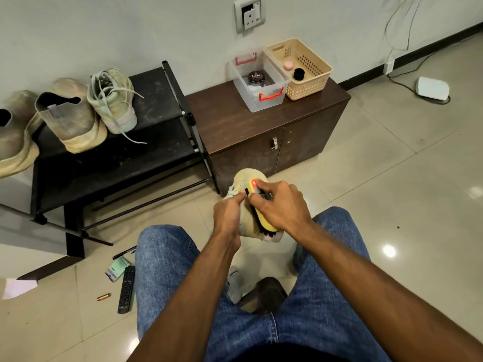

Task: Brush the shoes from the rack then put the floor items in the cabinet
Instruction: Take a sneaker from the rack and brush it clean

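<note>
Between my knees I hold a beige sneaker (247, 178) off the floor. My left hand (228, 215) grips its side, fingers curled by the laces. My right hand (281, 206) grips a yellow shoe brush (264, 220), whose dark bristles press on the shoe. On the black shoe rack (156, 100) at the left stand a laced pale sneaker (113, 100) and a grey-beige slip-on shoe (70, 118); another (13, 131) is partly cut off. On the floor lie a black remote (126, 290), a green-white packet (117, 269), a black pen (124, 252) and a copper tube (103, 297).
A dark brown cabinet (261, 121) with shut doors stands right of the rack. On it sit a clear box (257, 82) holding a polish tin and a beige basket (300, 69). A white paper (18, 287) lies far left. Cables and a white device (431, 87) are at the right wall.
</note>
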